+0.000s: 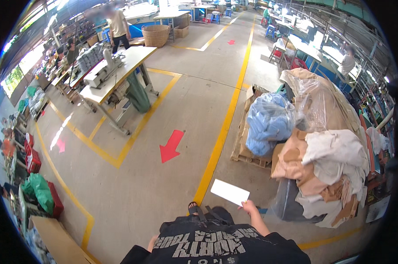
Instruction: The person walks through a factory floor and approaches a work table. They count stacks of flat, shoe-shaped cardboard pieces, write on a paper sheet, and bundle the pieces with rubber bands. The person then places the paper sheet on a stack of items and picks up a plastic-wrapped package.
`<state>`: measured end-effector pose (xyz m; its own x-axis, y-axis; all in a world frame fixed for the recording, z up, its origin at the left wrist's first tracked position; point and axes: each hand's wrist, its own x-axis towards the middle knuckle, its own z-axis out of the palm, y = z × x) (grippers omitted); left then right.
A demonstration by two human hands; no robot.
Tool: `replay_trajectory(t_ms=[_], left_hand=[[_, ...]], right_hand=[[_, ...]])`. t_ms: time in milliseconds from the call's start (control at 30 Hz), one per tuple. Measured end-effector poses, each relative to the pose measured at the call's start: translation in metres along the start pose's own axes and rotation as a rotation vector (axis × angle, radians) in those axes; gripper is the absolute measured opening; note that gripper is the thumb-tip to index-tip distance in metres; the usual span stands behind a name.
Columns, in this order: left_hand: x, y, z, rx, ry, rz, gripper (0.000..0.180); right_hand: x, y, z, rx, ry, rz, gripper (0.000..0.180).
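My right hand (248, 206) is closed on the near right corner of a flat white rectangular sheet (230, 192). It holds the sheet out over the floor, in front and to the right of my body. Whether the sheet is paper or stiff card I cannot make out. Of my left arm only a small patch of skin (152, 243) shows beside my black shirt (203, 242); the fingers on that side are hidden.
Right of the yellow floor line (226, 132), a pallet (240, 147) bears a bag of blue material (270, 121). Leather-like hides (337, 154) are heaped beside it. On the left stands a sewing table (133, 66); a person (118, 26) stands beyond it. A red arrow (171, 146) marks the floor ahead.
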<state>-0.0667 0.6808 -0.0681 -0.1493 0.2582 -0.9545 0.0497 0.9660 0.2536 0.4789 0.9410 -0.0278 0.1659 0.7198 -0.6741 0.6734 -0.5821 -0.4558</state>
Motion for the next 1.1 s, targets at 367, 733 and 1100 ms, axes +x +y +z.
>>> replay_trajectory(t_ms=[367, 733, 1100], left_hand=[[0.103, 0.620, -0.100, -0.131, 0.188, 0.501, 0.040], [0.198, 0.778, -0.053, 0.116, 0.043, 0.075, 0.053], [0.328, 1.237, -0.110, 0.060, -0.041, 0.025, 0.057]], right_hand=[[0.213, -0.066, -0.063, 0.134, -0.190, 0.416, 0.038], [0.621, -0.456, -0.237, -0.107, -0.296, -0.289, 0.040], [0.796, -0.637, -0.364, 0.142, -0.076, 0.159, 0.034]])
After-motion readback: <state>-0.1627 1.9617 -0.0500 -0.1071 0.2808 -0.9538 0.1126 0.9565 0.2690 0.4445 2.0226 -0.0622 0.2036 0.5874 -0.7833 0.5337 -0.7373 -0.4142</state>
